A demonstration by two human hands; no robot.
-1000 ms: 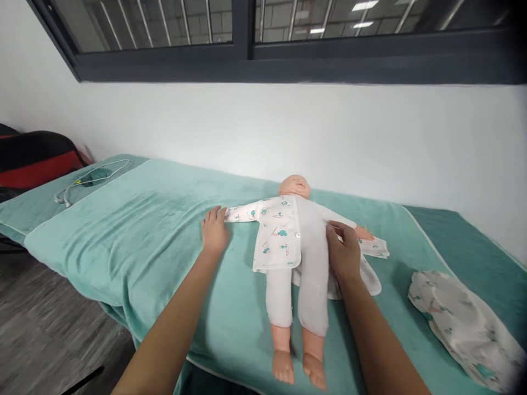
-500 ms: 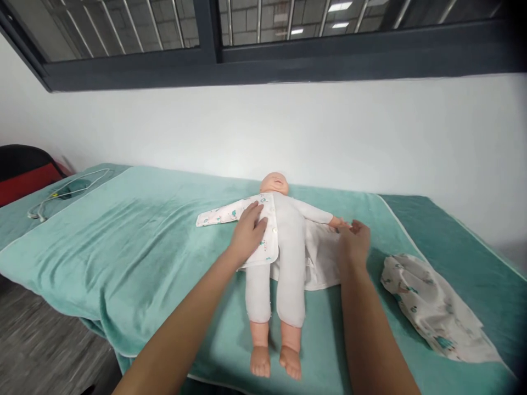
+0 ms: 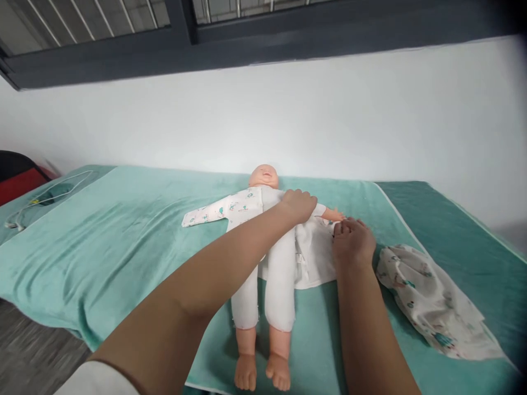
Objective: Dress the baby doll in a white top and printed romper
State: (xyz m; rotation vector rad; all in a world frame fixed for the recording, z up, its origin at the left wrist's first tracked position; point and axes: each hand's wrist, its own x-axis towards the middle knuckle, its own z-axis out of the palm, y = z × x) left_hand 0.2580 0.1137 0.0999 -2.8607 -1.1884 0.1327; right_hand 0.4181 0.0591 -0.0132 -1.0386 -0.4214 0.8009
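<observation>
A baby doll (image 3: 280, 285) with a white cloth body lies on its back, head toward the wall. A white patterned shirt (image 3: 242, 207) covers its chest at the left, with one sleeve stretched out left; the shirt's other half lies spread beneath the doll's arm at the right. My left hand (image 3: 300, 206) is closed on the doll's arm near the shoulder at the right, my forearm crossing over the torso. Close to the doll's small hand, my right hand (image 3: 354, 238) has its fingers curled at the shirt's edge; what they pinch is hidden.
Crumpled patterned cloth (image 3: 436, 302) lies to the right on the green blanket (image 3: 132, 230). A pale cord (image 3: 61, 195) rests at the far left, near a red and black object (image 3: 18, 175). Behind the bed stand a white wall and a barred window.
My left hand has moved right, from the shirt front to the doll's arm, and closed there. My right hand stays near the doll's hand. The view has shifted slightly.
</observation>
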